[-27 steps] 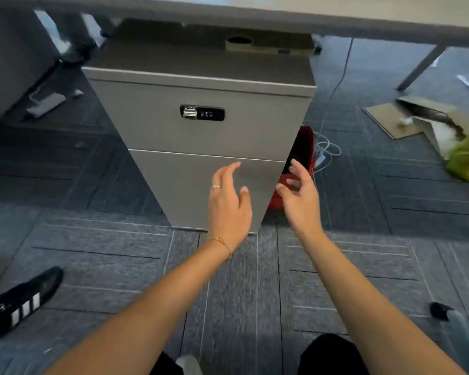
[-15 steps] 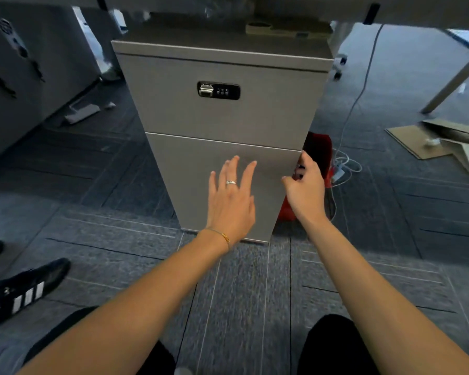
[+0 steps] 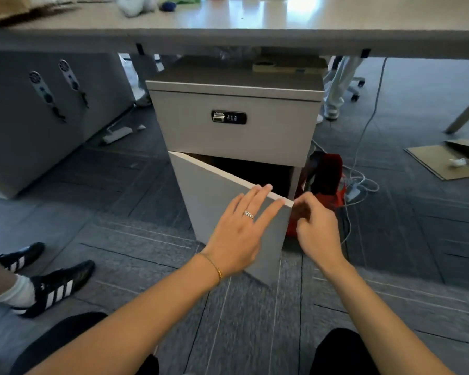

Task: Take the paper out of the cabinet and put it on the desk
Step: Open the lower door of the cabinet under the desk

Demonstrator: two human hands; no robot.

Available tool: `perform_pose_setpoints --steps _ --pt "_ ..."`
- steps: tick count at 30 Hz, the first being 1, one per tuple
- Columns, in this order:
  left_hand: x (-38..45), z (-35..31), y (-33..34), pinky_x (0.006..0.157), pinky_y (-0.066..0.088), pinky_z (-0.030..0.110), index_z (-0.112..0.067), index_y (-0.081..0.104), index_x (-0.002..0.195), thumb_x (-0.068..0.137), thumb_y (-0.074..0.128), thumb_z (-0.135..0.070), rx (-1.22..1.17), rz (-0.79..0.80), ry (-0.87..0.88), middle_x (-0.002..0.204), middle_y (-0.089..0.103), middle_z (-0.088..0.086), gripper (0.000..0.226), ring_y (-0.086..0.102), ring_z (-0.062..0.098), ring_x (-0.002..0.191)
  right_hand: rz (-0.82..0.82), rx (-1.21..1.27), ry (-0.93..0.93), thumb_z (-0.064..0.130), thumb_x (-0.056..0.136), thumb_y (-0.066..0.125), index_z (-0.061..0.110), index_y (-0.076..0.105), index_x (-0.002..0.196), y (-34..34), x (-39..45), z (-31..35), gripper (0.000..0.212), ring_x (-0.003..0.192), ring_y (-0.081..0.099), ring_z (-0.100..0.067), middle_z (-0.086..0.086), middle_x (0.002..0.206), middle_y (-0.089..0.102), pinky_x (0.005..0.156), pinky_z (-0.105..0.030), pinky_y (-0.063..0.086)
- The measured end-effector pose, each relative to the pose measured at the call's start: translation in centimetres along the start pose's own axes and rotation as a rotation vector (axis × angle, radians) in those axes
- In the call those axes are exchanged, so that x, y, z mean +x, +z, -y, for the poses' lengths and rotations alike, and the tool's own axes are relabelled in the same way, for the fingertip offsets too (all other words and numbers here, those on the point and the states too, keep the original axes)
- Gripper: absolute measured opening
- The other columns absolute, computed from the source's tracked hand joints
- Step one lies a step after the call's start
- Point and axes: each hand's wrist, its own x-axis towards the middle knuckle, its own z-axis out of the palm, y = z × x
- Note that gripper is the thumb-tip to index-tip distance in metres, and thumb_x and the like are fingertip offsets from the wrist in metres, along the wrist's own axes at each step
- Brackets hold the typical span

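Grey door (image 3: 222,212) of the cabinet (image 3: 236,131) ajar, my left hand (image 3: 238,234) flat on its top edge, right hand (image 3: 318,231) pinching its corner; paper unseen in the dark inside; next I swing it wide, reach in.

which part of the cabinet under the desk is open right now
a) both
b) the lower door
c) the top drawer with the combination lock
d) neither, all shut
b: the lower door is swung partly out from the cabinet, showing a dark interior behind it, with the left hand resting on its top edge and the right hand at its free corner; the top drawer with the combination lock sits flush and closed.
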Motion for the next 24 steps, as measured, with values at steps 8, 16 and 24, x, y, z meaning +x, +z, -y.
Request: perform_pose_setpoints --steps 8,16,24 --pt "-2.8 -0.4 -3.4 0.125 0.020 0.050 -0.023 0.064 0.104 0.103 0.030 -0.043 -0.106 0.043 -0.116 0.103 0.062 -0.005 0.040 0.057 0.019 0.111 0.132 0.038 -0.239 0.000 0.077 0.046 0.013 0.073 0.073 2.2 -4.5 1.4 0.030 0.065 0.072 -0.016 0.001 0.067 0.075 0.066 -0.040 0.059" --pt "-3.6 0.8 -7.3 0.124 0.018 0.049 -0.024 0.051 0.062 0.101 0.024 -0.054 0.025 0.408 -0.348 0.065 0.049 -0.007 0.056 0.064 0.020 0.090 0.296 -0.147 -0.214 0.009 0.076 0.051 0.021 0.077 0.080 7.3 -4.4 0.8 0.029 0.072 0.077 -0.016 0.007 0.071 0.078 0.069 -0.043 0.060" --pt "-5.7 3.5 -7.0 0.118 0.012 0.074 -0.020 0.038 0.148 0.090 0.058 -0.020 0.166 0.644 -0.515 0.169 -0.020 0.019 0.060 -0.025 0.038 0.156 0.362 -0.187 -0.125 0.005 0.082 0.056 0.024 0.075 0.080 12.2 -1.8 1.0 0.027 0.072 0.072 -0.013 0.008 0.077 0.078 0.072 -0.037 0.059"
